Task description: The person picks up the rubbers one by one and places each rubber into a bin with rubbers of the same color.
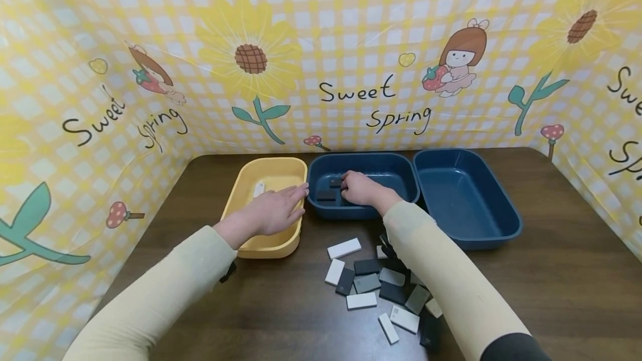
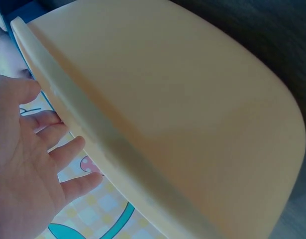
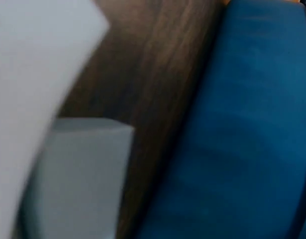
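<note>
Cream sleeves [image 1: 451,277] come nearest, running up from the bottom left and bottom right of the head view. At left of centre, my left hand [image 1: 273,211] hovers over the yellow bin [image 1: 273,249] by its right rim, fingers [image 2: 80,187] spread and fairly straight, gripping nothing; I cannot tell if they touch the rim. One white block [image 1: 258,189] lies inside, beyond my wrist. At centre, my right hand [image 1: 362,189] reaches into the middle blue bin [image 1: 346,214], fingers curled downward at a small dark block [image 1: 335,183]; whether they pinch it I cannot tell. Another dark block [image 1: 326,195] lies just nearer. Right of centre stands a second blue bin [image 1: 468,194]. White, grey and dark blocks [image 1: 361,301] lie scattered across the tabletop [image 1: 281,305], lower centre, partly behind my right sleeve.
</note>
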`<state>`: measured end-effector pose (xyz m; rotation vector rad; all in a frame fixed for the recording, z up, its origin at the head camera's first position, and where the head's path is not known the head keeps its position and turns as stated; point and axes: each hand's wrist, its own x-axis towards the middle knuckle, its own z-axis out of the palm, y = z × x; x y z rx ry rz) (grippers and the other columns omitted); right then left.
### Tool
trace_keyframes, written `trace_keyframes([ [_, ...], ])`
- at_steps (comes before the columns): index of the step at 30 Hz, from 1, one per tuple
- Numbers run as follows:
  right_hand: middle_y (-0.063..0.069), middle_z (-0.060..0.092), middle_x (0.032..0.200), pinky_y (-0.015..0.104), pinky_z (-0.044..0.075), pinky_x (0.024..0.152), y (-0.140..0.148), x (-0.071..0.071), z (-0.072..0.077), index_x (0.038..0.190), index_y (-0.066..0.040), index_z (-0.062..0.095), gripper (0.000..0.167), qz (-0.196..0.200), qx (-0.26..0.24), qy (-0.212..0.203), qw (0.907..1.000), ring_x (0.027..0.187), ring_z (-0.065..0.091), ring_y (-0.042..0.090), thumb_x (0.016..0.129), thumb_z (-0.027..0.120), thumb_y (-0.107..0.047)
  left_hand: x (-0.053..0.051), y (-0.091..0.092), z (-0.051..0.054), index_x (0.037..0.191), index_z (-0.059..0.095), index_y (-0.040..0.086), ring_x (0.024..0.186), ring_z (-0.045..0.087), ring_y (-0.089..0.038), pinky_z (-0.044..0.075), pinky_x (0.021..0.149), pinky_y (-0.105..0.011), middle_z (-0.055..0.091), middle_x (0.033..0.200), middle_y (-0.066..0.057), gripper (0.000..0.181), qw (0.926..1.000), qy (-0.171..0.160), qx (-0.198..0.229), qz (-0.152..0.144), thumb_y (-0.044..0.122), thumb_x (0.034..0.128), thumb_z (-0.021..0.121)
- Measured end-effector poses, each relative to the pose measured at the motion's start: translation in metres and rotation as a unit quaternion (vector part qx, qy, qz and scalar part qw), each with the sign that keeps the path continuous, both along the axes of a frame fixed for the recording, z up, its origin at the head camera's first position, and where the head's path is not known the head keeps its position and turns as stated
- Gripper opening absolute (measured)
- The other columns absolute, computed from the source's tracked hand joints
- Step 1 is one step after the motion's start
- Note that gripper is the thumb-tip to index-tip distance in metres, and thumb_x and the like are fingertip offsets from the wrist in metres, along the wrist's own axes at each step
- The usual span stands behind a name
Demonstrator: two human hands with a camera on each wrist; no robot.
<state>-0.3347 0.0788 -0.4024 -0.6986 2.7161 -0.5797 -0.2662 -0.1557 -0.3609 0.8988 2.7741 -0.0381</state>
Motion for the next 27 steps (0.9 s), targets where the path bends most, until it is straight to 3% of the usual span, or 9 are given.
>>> trace_keyframes([
  [11, 0.019, 0.041, 0.148, 0.042, 0.03, 0.11, -0.016, -0.002, 0.002, 0.13, 0.006, 0.057, 0.042, -0.034, 0.002, -0.032, 0.9989, 0.134, 0.04, 0.03, 0.103, 0.042, -0.023, 0.0, -0.001, -0.001, 0.153, 0.024, 0.003, 0.14, 0.032, -0.027, 0.033, 0.107, -0.052, 0.035, 0.153, -0.013, 0.061, 1.0, 0.004, 0.0, -0.003, 0.036, 0.1039, 0.04],
  [27, 0.017, 0.041, 0.148, 0.043, 0.03, 0.111, -0.025, -0.002, 0.001, 0.134, 0.002, 0.055, 0.045, -0.034, 0.023, -0.03, 0.9987, 0.135, 0.039, 0.03, 0.104, 0.042, -0.029, -0.001, 0.0, 0.002, 0.153, 0.026, 0.005, 0.142, 0.029, -0.027, 0.03, 0.107, -0.056, 0.031, 0.155, -0.013, 0.06, 1.0, 0.0, -0.008, 0.003, 0.037, 0.1041, 0.039],
])
